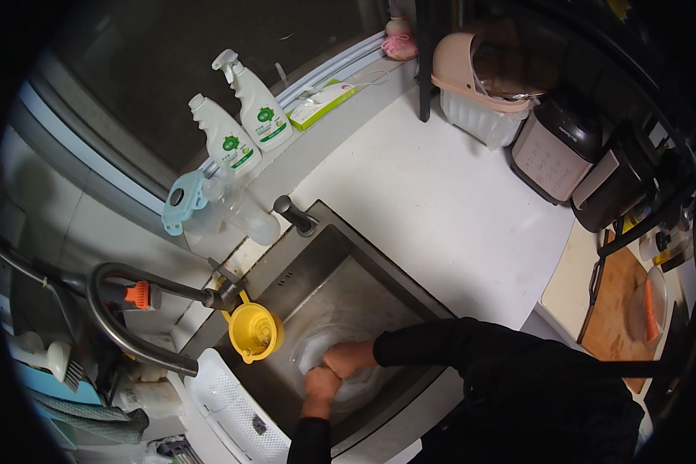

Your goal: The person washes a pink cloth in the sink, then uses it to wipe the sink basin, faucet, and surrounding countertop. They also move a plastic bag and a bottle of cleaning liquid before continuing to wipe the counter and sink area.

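Note:
Both my hands are down in a dark metal sink [348,290], close together with the fingers curled into fists. My left hand [322,385] comes in from the bottom, and my right hand [348,358] from the right, its knuckles touching the left. Pale white material, apparently a wet cloth [312,351], shows beside and under them, and both fists seem closed on it. Its full shape is hidden by the hands and blurred. Around it are curved, water-like streaks. A yellow strainer [267,318] hangs by the tap at the sink's left side.
A curved metal tap [145,355] arches left of the sink, above a white perforated rack [220,400]. A soap dispenser pump [296,216] stands at the back corner. Two white cleaner bottles [226,139] are on the ledge. Right lies a white counter [417,220] with appliances [557,151].

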